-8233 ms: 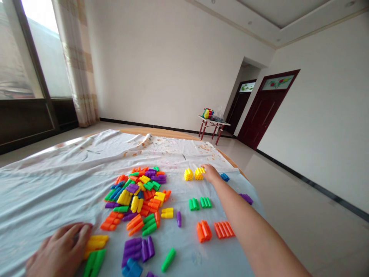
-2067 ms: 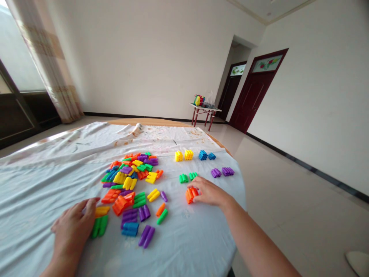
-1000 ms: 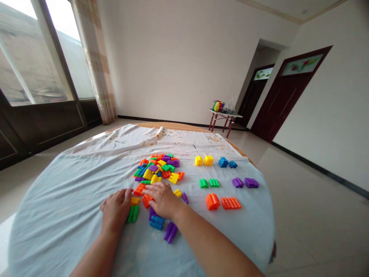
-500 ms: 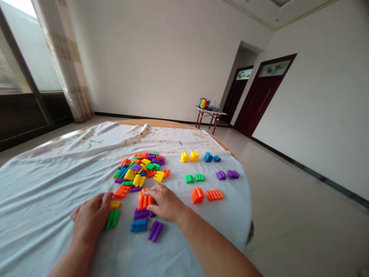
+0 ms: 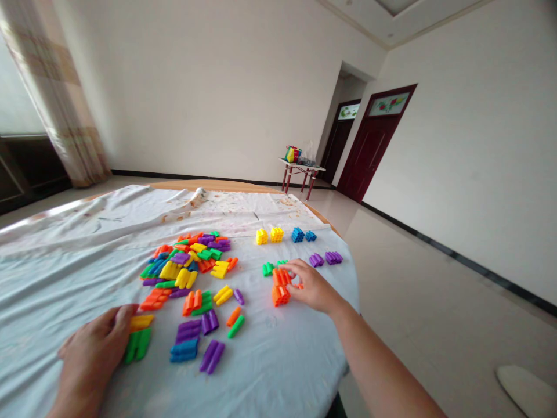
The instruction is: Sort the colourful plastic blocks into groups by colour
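under right fingers [image 5: 303,271], orange blocks [image 5: 281,287] partly hidden

glossy plastic blocks [image 5: 281,284] on matt, creased cloth [image 5: 287,348].

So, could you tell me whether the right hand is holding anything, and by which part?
The right hand touches an orange plastic block with its fingertips; a real grip cannot be told.

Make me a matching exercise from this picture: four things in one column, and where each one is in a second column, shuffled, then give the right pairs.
Things:
1. Right hand
2. Left hand
3. Yellow ridged plastic blocks
4. Small red-legged side table

Places:
A. Beside blue plastic blocks
B. On the tiled floor
C. Against orange plastic blocks
D. Beside green plastic blocks

Pairs: 1-C, 2-D, 3-A, 4-B
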The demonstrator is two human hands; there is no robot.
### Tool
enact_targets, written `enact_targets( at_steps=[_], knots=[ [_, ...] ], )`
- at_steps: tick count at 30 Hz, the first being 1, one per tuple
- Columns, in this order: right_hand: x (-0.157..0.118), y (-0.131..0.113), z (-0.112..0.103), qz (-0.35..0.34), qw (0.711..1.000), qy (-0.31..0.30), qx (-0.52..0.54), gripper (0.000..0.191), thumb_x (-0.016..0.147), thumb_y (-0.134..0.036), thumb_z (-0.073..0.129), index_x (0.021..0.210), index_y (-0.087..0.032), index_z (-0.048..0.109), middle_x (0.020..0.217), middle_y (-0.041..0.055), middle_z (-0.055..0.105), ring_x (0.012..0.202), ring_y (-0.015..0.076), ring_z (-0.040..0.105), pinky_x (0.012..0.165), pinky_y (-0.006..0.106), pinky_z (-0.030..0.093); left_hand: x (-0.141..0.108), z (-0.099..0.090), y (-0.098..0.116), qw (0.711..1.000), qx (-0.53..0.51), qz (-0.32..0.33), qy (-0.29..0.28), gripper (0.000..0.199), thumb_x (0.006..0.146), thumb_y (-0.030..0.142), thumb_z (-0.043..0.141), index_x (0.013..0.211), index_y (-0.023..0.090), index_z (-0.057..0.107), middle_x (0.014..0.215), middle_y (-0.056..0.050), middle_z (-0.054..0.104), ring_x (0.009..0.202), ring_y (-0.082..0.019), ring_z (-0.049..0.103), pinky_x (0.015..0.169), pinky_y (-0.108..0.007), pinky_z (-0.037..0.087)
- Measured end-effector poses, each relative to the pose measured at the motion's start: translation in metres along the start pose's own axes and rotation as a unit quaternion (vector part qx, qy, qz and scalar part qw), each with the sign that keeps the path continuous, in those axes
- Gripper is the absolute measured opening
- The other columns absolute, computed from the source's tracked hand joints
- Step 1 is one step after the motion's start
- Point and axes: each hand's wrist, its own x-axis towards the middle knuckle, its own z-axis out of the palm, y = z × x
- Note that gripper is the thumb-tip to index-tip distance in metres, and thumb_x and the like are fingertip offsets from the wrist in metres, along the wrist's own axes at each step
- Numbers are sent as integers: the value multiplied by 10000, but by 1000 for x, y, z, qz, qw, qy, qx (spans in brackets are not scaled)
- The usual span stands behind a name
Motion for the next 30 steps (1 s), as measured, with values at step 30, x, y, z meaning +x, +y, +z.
enact_targets(
  at_steps=[30],
  knots=[
    [-24,68,-10,111,983,-105,-106,501,680,-68,525,1167,-153,606,1150,109,596,1095,223,540,987,348,381,-3,1,1,999,-18,12,31,491,842,445,282,1038,193,655,1056,-133,673,1071,-280,546,831,-367,377]
  ],
)
